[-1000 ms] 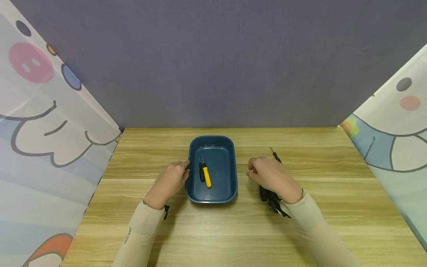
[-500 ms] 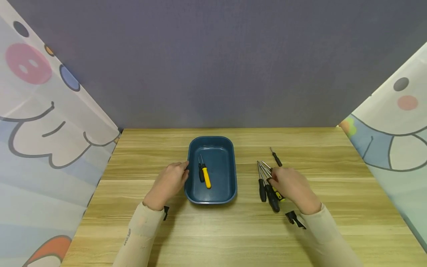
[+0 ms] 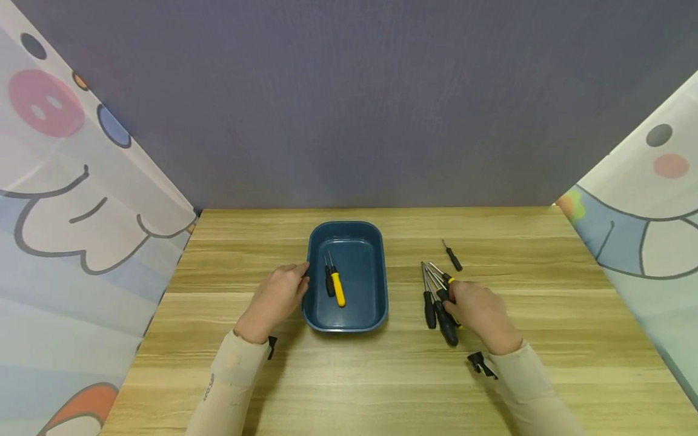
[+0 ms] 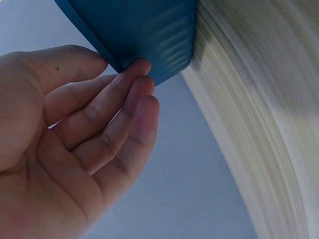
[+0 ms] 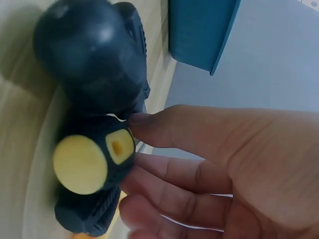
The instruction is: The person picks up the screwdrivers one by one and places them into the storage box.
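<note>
My left hand [image 3: 276, 297] pinches the left rim of a blue rectangular tray [image 3: 362, 284]. In the left wrist view, thumb and fingertips meet at its edge [image 4: 94, 42]. A yellow-handled screwdriver [image 3: 339, 289] and a smaller black-handled one [image 3: 329, 283] lie inside it. Right of the tray, my right hand [image 3: 480, 312] reaches down over a cluster of screwdrivers. Its thumb and fingers pinch a black-and-yellow screwdriver handle [image 5: 82, 164]. Close beside that handle are a thick black handle [image 5: 89, 45] and another dark one [image 5: 84, 214]. The hand partly covers the cluster in the head view.
One small black screwdriver [image 3: 452, 257] lies apart, behind the cluster. A slim black-handled screwdriver [image 3: 429, 310] forms the cluster's left side. The wooden table [image 3: 349, 387] ends at a grey panel [image 3: 349, 121], with printed cloths on both sides.
My right hand has moved from the tray's side rightward and back onto the screwdriver cluster, uncovering several handles, and now grips one. My left hand and the tray have stayed put.
</note>
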The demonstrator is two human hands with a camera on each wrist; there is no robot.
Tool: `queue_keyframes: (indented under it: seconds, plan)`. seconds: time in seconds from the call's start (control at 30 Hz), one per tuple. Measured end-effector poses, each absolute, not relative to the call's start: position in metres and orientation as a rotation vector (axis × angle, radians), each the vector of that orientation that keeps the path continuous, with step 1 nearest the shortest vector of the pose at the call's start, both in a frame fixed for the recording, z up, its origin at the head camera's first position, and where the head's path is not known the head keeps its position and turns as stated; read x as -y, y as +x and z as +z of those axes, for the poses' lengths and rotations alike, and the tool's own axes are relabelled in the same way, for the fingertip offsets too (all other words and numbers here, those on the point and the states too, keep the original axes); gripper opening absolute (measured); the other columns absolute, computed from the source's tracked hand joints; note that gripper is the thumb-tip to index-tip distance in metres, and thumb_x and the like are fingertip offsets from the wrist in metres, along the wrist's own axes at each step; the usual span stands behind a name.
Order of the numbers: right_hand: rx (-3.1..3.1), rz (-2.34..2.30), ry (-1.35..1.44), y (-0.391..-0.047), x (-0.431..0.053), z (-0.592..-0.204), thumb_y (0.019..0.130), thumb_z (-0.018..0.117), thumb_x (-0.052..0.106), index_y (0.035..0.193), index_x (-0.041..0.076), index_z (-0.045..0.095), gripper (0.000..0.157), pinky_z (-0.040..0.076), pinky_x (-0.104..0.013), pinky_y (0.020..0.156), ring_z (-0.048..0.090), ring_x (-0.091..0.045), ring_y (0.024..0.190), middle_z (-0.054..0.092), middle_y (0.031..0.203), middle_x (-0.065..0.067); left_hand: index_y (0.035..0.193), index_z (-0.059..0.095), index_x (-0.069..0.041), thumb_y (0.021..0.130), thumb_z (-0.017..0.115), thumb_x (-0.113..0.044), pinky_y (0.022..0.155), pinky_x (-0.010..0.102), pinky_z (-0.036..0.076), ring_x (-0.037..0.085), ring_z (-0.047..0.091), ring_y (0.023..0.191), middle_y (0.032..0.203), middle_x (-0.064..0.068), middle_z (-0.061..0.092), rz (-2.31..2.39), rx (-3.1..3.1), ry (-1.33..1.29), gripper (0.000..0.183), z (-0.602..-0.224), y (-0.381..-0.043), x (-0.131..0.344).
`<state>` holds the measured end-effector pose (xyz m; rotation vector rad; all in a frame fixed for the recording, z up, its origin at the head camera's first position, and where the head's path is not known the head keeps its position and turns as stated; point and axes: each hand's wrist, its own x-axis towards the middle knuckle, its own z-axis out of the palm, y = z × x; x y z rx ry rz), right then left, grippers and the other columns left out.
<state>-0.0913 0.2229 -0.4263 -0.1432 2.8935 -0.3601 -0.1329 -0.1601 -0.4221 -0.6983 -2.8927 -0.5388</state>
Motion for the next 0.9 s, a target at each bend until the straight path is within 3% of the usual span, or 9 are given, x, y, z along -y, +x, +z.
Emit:
queue_keyframes:
  seconds: [0.73,0.9]
  plan:
    - [-2.878,-0.290,-0.072,-0.0937,-0.2181,-0.4311,0.088,0.077,0.027,0.075,0.009,0.057,0.029,0.041,-0.034,0.044,0.050,-0.021,0.055,0.052,0.065,-0.003,0.124,0.065,0.011,0.095,0.067,-0.004,0.077,0.044,0.058,0.035,0.068,0.096,0.111,0.023,0.069,-0.554,2.906,-0.691,0.033,-0.4199,-0.1326,0.1603]
    - [-2.866,-0.291,-0.042,-0.0936,-0.2170,-0.4316,0.088,0.077,0.028,0.068,0.010,0.055,0.035,0.039,-0.032,0.043,0.049,-0.019,0.053,0.050,0.062,-0.003,0.124,0.065,0.011,0.095,0.067,-0.004,0.076,0.043,0.058,0.035,0.068,0.096,0.111,0.024,0.069,-0.561,2.905,-0.698,0.033,-0.4197,-0.1330,0.1599]
